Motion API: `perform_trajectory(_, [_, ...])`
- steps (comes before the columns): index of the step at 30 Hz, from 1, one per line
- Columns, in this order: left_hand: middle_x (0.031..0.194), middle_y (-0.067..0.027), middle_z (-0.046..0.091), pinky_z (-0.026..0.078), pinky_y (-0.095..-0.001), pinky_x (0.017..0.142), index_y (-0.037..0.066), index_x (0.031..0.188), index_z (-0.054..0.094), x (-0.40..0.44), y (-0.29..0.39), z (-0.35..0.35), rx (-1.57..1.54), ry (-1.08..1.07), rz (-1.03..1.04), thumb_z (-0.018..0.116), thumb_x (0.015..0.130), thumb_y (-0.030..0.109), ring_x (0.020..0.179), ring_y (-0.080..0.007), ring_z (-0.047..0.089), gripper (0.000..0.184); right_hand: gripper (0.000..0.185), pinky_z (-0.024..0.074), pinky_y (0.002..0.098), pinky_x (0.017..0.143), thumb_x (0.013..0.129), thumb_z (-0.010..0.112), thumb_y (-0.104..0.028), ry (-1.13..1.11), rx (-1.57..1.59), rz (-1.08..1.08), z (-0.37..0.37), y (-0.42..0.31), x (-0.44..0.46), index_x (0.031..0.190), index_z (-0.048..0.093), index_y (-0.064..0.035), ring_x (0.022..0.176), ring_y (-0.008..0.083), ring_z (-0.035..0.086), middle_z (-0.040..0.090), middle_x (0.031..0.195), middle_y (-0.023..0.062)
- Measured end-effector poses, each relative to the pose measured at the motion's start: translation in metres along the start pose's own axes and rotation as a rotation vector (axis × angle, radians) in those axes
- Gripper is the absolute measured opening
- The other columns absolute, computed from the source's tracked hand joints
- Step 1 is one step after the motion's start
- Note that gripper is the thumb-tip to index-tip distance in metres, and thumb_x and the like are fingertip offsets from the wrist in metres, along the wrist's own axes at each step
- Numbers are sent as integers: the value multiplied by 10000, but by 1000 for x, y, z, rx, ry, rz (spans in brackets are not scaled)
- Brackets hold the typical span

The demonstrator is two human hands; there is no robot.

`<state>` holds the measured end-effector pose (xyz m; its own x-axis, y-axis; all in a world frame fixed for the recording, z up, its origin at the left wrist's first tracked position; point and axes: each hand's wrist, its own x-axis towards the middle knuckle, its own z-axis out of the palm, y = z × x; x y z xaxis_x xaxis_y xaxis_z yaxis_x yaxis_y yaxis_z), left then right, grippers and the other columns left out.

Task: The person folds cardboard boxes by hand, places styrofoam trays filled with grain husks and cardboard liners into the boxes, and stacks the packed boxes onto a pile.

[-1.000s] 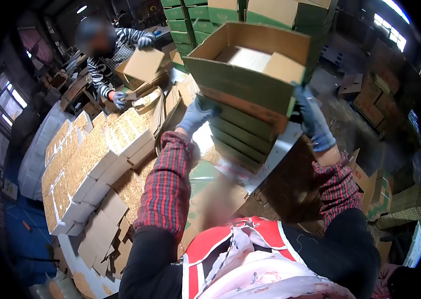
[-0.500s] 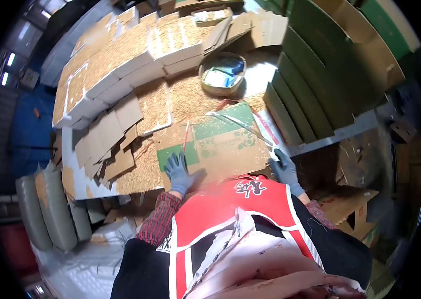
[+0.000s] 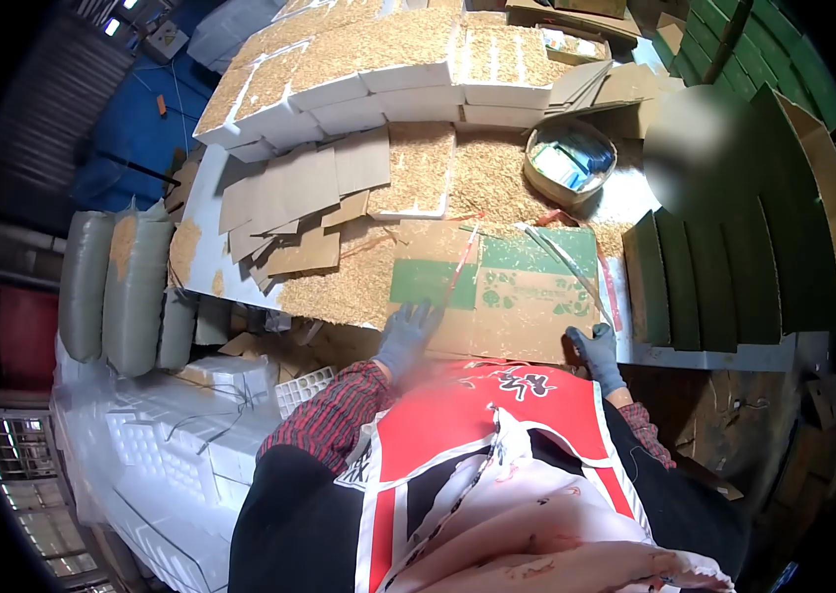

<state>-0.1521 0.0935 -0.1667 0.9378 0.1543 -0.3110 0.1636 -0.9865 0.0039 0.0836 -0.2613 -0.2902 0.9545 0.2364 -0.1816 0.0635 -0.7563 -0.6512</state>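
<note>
A flat cardboard sheet [image 3: 527, 338] with green printing lies at the table's front edge, against the red apron [image 3: 497, 410]. My left hand [image 3: 408, 334], in a blue-grey glove, rests flat on its left part with the fingers stretched out. At its front right corner is my right hand [image 3: 596, 356], also gloved, with thumb and fingers apart in a curve. A thin red-and-white strip [image 3: 463, 259] crosses the sheet near the middle. A pale strip [image 3: 564, 265] runs slantwise toward my right hand, and a red strip [image 3: 609, 295] lies beside the sheet's right edge.
Loose brown cardboard pieces [image 3: 289, 193] lie at left. White foam trays [image 3: 413, 104] hold straw-coloured grain-like material, also scattered over the table. A round basket [image 3: 566, 188] contains blue and white packets. Dark green cardboard panels [image 3: 704, 272] stand at right. Grey sacks [image 3: 136, 296] stand at left.
The view has swung left, so the table and sheet sit further right. My right hand's thumb and fingers now show apart at the sheet's corner; my left hand stays flat on it.
</note>
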Motion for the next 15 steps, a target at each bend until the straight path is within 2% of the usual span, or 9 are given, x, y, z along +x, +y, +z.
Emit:
perform_trajectory(1, [1521,-147,312,378,-521,1043,171,1550,236,-2,0,-14,-28,-16,18,866,570,521,1311,-418,381,1217,374,425,275,486,721,871,-242,-85,348,93,-21,-26,1,788,548,-66,559,73,495,569,679,-26])
perform_trajectory(4, [1540,-185,274,360,-529,1061,159,1549,242,-6,-12,-31,-72,39,128,822,652,447,1299,-421,386,1105,290,429,263,515,750,827,-190,-20,356,-13,-55,-38,5,782,556,-90,585,76,504,578,684,-35])
perform_trajectory(5, [1546,-194,263,354,-533,1066,156,1548,246,-8,-17,-33,-49,65,173,804,674,430,1303,-423,383,1073,260,437,258,532,765,805,-197,-258,501,157,-88,-85,0,772,563,-102,593,78,505,565,688,-44])
perform_trajectory(6, [1551,-204,252,348,-537,1071,154,1547,249,-11,-22,-36,-28,88,220,786,696,414,1308,-425,380,1040,199,454,253,572,785,773,-180,-369,423,211,-124,-129,-8,793,590,-104,626,77,525,571,703,-44])
perform_trajectory(8, [1523,-233,321,370,-518,1069,138,1512,344,-16,-32,-58,-82,211,287,724,763,302,1308,-413,421,855,207,532,262,727,849,668,-109,-400,979,197,-135,-134,5,1029,657,-7,795,139,653,688,914,51])
perform_trajectory(11, [1478,-218,408,442,-445,1031,110,1440,453,-24,-48,-136,-197,177,395,704,794,239,1227,-374,531,705,386,558,334,863,964,584,-288,-436,1298,326,-190,-184,4,1255,601,-34,1004,186,678,672,1170,116])
perform_trajectory(12, [1473,-214,419,454,-433,1023,106,1425,470,-34,-46,-184,-260,116,434,699,814,231,1218,-371,544,664,487,550,373,905,982,571,-383,-411,1677,413,-191,-192,10,1354,545,-70,1088,219,645,642,1230,126])
perform_trajectory(14, [1470,-212,427,457,-422,1023,101,1419,479,-43,-44,-234,-403,6,492,692,853,231,1226,-377,542,619,568,522,396,947,987,550,-455,-408,1674,130,-196,-212,6,1426,488,-99,1152,256,610,624,1272,133])
perform_trajectory(15, [1472,-214,423,449,-425,1032,101,1427,471,-44,-44,-246,-478,-45,516,690,872,240,1243,-385,527,613,726,452,367,1022,941,601,-506,-236,1466,110,-183,-237,1,1464,399,-45,1233,286,546,557,1357,155])
